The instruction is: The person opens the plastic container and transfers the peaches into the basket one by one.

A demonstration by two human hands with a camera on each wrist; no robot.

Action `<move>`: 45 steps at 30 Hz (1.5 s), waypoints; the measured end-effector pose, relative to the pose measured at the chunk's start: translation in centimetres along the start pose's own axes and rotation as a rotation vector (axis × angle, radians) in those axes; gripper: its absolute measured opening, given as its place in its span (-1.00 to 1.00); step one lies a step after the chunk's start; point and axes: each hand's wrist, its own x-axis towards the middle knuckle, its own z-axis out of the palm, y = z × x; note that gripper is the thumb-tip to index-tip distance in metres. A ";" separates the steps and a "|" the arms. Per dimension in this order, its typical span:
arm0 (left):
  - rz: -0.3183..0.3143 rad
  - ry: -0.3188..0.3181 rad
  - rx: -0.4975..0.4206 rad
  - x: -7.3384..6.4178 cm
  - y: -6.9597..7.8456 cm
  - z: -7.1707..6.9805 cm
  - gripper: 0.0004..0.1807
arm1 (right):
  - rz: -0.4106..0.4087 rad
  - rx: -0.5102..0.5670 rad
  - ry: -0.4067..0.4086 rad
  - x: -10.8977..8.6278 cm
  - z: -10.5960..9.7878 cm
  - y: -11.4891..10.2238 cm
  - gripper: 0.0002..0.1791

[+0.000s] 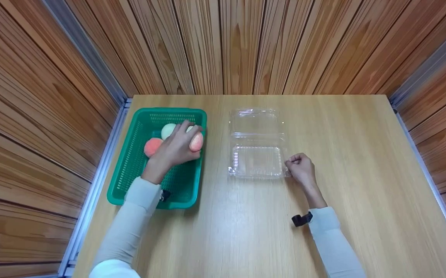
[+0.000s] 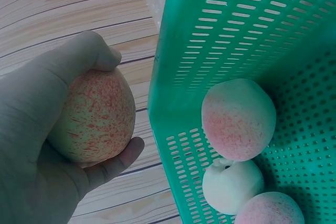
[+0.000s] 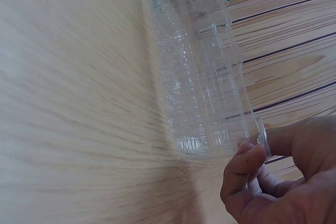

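My left hand (image 1: pixel 177 146) grips a peach (image 1: pixel 196 142) over the right side of the green basket (image 1: pixel 113 189). In the left wrist view that speckled pink and yellowish peach (image 2: pixel 100 116) sits between thumb and fingers. Inside the basket lie a reddish peach (image 1: pixel 153 147) and a pale greenish fruit (image 1: pixel 168 131); part of the contents is hidden by the hand. To the right, a clear plastic clamshell box (image 1: pixel 257 161) lies with its lid (image 1: pixel 254 120) spread open toward the back. My right hand (image 1: pixel 302 169) pinches the box's front right corner between thumb and fingertips.
Both things stand on a wooden table (image 1: pixel 362 154), with the basket near its left edge. Wood-plank walls (image 1: pixel 238 46) rise behind and at the sides, with metal rails (image 1: pixel 95 170) along the table's edges. A black wrist camera (image 1: pixel 301 219) is on the right wrist.
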 end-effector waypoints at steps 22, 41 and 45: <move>-0.089 -0.055 -0.053 -1.3 -1.9 0.3 -0.25 | 0.003 0.021 0.001 0.0 0.1 0.2 -0.86; -0.117 -0.063 -0.044 -2.3 -3.5 0.6 -0.23 | 0.006 0.066 -0.003 -0.2 0.1 0.2 -0.85; -0.111 -0.060 -0.044 -2.5 -4.0 0.7 -0.23 | 0.008 0.070 -0.008 -0.1 0.2 0.2 -0.87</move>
